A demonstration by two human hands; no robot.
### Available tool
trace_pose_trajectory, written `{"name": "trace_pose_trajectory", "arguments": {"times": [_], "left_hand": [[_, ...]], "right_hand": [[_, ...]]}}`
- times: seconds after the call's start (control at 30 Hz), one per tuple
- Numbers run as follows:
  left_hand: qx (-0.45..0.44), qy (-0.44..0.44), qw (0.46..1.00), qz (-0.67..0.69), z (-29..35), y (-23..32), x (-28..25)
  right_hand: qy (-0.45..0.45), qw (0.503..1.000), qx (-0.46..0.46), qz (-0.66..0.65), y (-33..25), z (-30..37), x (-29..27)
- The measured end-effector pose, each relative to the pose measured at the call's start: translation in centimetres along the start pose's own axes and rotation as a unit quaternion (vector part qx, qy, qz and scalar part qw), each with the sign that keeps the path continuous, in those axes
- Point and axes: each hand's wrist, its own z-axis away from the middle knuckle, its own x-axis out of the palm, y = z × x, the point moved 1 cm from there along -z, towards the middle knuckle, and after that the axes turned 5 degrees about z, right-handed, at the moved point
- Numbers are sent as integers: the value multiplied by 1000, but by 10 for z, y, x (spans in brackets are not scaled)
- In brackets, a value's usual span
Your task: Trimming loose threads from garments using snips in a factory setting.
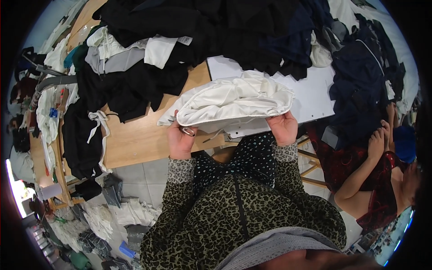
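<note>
A white garment [238, 101] is stretched between my two hands, its corded edge toward me and its folds bunched over the table's front edge. My left hand [181, 140] is closed on its left end. A small shiny metal loop [188, 131] sits against those fingers; its kind I cannot make out. At the right end, my right hand [284, 129] grips the garment from below, thumb up and fingers partly hidden under the cloth. A thin cord [219, 135] dangles below the garment's edge.
Black clothes [198, 27] are heaped along the back of the wooden table [139, 137]. A white board [315, 96] lies under the garment's right side. Navy clothes [360, 76] pile up at right, where another person's arm [360, 175] rests close by. White cloth bundles [101, 218] lie at lower left.
</note>
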Motion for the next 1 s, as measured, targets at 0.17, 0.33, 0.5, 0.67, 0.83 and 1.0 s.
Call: {"name": "trace_pose_trajectory", "arguments": {"times": [0.17, 0.33, 0.5, 0.67, 0.83, 1.0], "left_hand": [[20, 16, 1000, 8, 0, -7, 3], [27, 2, 993, -113, -2, -13, 0], [120, 12, 951, -284, 17, -8, 27], [169, 20, 919, -355, 7, 8, 23], [529, -5, 618, -581, 29, -19, 35], [384, -315, 336, -800, 75, -115, 40]], "right_hand": [[-16, 1000, 6, -13, -5, -4, -8], [-68, 991, 6, 111, 16, 17, 10], [-28, 988, -44, 147, -1, 13, -12], [-166, 986, 19, 32, -5, 12, -24], [-167, 985, 34, 5, -6, 7, -33], [-149, 987, 50, -36, 5, 13, -25]]}}
